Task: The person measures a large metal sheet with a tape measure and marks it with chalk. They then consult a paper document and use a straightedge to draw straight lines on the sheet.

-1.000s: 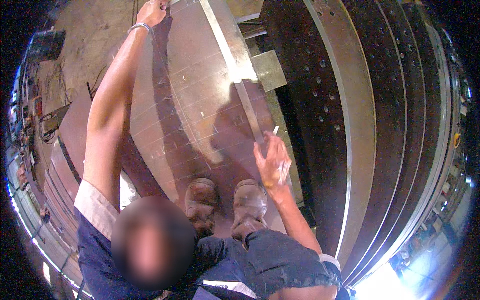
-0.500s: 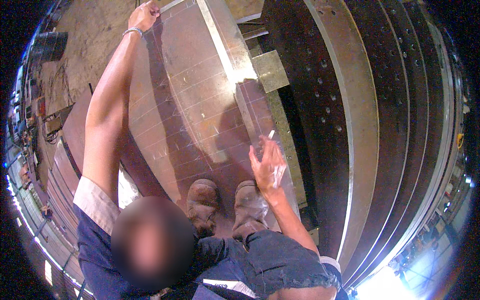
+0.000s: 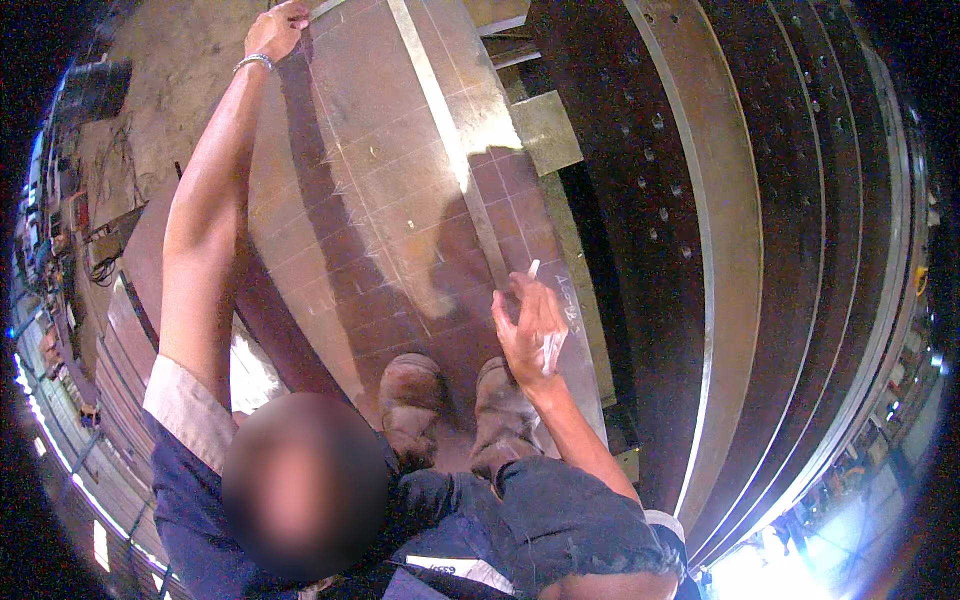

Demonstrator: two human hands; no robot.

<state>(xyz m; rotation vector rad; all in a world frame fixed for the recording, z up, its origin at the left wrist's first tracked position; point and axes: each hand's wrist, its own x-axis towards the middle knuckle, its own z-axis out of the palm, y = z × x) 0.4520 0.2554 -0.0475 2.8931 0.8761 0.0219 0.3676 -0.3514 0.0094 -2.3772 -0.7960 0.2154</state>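
Observation:
Stretched far out at the upper left, my left hand (image 3: 277, 33) has its fingers closed at the end of a pale metal strip (image 3: 330, 8) along the far edge of a brown steel plate (image 3: 370, 140). A long straight metal rule (image 3: 430, 95) lies lengthwise on the plate; whether it joins the strip is out of view. My right hand (image 3: 533, 325) grips a white chalk stick (image 3: 535, 268), tip pointing away from me, beside the rule's near end. Thin pale lines form a grid on the plate, with handwritten marks right of my right hand.
My boots (image 3: 412, 393) stand on the plate. Along the right run long steel beams (image 3: 720, 200) with bolt holes, beyond a dark gap (image 3: 590, 260). A small square metal piece (image 3: 547, 132) sits at the plate's right edge. Cables (image 3: 103, 255) lie at the left.
The view has shifted slightly, and the plate appears turned a little. My right hand has moved slightly left, showing handwritten marks beside it. My left hand stays at the far edge.

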